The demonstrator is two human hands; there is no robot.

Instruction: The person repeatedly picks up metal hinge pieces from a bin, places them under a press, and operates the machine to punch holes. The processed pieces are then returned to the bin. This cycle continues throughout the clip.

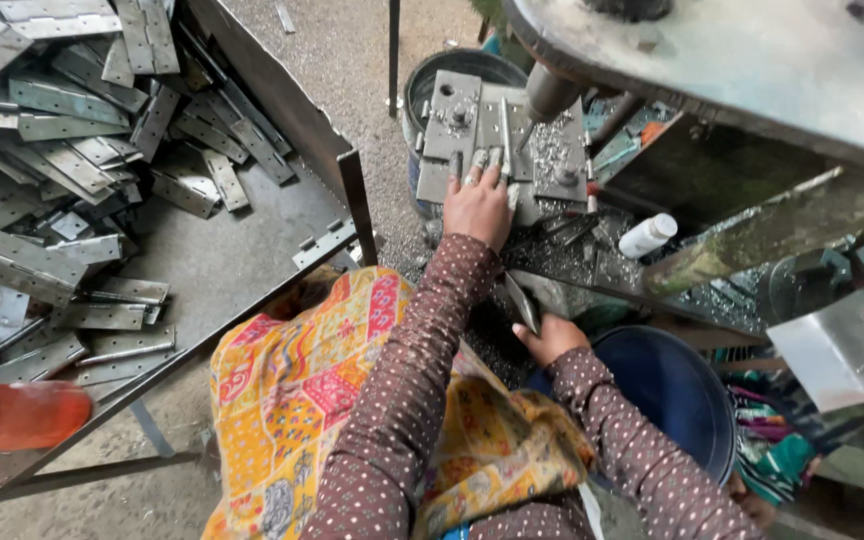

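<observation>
The left hand (476, 205) pressed a hinge plate (500, 140) on the drill fixture (452, 115); the right hand (550, 338) gripped another hinge (520, 300) at the machine table's near edge.

Soft, even daylight here, no hard shadows anywhere. The metal hinge plates (62, 160) give off a dull sheen, not real glare. Edges bend a bit wide-angle, and the orange thing (12, 415) at lower left is blurry.

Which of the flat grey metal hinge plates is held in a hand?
The narrow grey hinge plate gripped by the right hand beside the blue bucket; the others lie loose in the tray.
</observation>
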